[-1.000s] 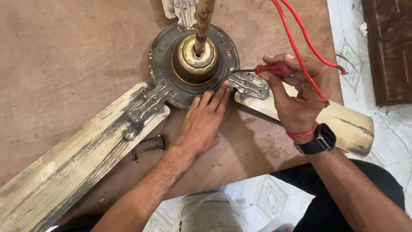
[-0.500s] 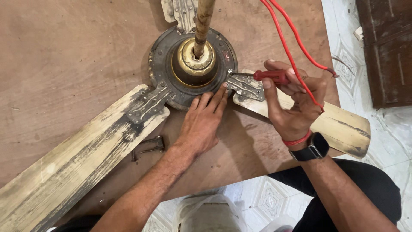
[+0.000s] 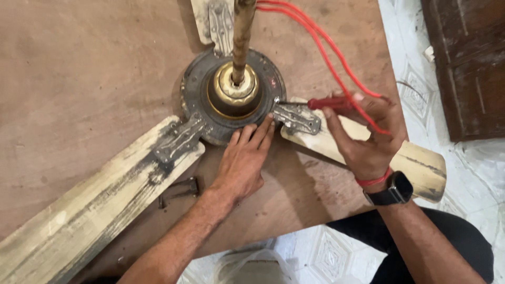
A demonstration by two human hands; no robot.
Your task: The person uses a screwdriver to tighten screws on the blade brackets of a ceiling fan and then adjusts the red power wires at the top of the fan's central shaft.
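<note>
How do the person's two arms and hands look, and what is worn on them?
Both forearms are bare, with no sleeves in view, and both hands are gloveless. The left hand and its wrist wear nothing. The right hand has a thin red band at the wrist, and just behind it a black watch with a dark rectangular face.

The long blade (image 3: 100, 210) runs off the bottom-left corner, the top blade (image 3: 202, 21) and the rod (image 3: 243, 37) off the upper edge. The right hand (image 3: 363, 137) covers most of the screwdriver (image 3: 329, 103) handle — and part of the third blade (image 3: 415, 165).
</note>
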